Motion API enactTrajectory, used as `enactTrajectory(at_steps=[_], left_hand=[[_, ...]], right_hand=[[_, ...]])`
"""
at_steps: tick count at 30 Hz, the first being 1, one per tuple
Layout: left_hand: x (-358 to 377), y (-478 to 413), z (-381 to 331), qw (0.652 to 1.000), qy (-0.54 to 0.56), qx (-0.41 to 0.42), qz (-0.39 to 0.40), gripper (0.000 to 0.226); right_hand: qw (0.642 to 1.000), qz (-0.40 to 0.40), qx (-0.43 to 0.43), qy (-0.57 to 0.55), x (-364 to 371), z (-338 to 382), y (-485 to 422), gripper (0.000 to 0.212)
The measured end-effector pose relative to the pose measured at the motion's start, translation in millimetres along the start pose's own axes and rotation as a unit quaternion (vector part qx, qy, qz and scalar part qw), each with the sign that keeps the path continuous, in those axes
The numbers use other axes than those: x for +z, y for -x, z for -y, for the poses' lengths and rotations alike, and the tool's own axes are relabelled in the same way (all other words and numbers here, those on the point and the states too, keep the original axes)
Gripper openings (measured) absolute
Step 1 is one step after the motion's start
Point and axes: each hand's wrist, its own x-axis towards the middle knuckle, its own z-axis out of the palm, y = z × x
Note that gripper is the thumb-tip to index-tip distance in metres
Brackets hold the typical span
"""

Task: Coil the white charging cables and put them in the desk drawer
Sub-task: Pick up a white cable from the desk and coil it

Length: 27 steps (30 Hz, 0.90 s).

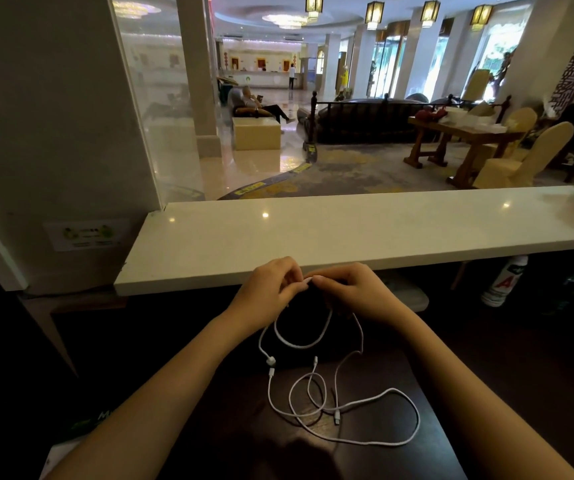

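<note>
A white charging cable (375, 401) trails in loose loops over the dark wooden desk (400, 459). Its upper end rises to my two hands, held together just below the white counter's front edge. My left hand (271, 289) and my right hand (355, 292) both pinch the cable's white tip between fingertips. A short loop (301, 344) hangs beneath the hands. Several connectors and a small white splitter (271, 361) lie on the desk. No drawer is in sight.
A long white counter (348, 237) runs across in front of me, with a wall and glass panel to the left. A white bottle (503, 282) stands under the counter at right. Beyond lies a hotel lobby with people seated.
</note>
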Motion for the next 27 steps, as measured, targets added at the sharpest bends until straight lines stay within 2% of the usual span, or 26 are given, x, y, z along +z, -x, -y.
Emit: enactTrajectory(at_steps=[3, 5, 9, 11, 14, 19, 21, 23, 25, 27], left_hand=[[-2, -2, 1, 0.996, 0.074, -0.018, 0.039, 0.008], [-4, -1, 5, 0.994, 0.101, -0.03, 0.035, 0.013], [1, 10, 27, 0.984, 0.126, -0.09, -0.092, 0.015], [8, 23, 45, 0.976, 0.112, -0.145, -0.119, 0.011], [25, 43, 69, 0.971, 0.066, -0.227, -0.039, 0.013], [36, 50, 78, 0.939, 0.032, -0.322, 0.115, 0.012], [29, 42, 72, 0.947, 0.014, -0.294, 0.129, 0.04], [14, 29, 51, 0.976, 0.035, -0.204, 0.069, 0.059], [-6, 13, 15, 0.987, 0.118, -0.107, 0.003, 0.061], [-20, -5, -14, 0.987, 0.143, -0.058, -0.032, 0.054]], right_hand=[[0.999, -0.006, 0.018, -0.033, -2, -4, 0, 0.022], [0.998, -0.023, 0.02, -0.055, -5, -6, -1, 0.02], [0.975, -0.184, 0.035, -0.121, -23, -8, -6, 0.021], [0.962, -0.238, 0.037, -0.127, -38, -6, -6, 0.024], [0.954, -0.247, 0.03, -0.164, -49, 3, -5, 0.026], [0.945, -0.253, 0.011, -0.205, -45, 20, -16, 0.028], [0.946, -0.212, 0.005, -0.244, -42, 28, -19, 0.026], [0.959, -0.165, 0.002, -0.232, -40, 34, -22, 0.026], [0.976, -0.124, -0.006, -0.181, -36, 39, -26, 0.026], [0.983, -0.096, -0.025, -0.154, -33, 44, -31, 0.027]])
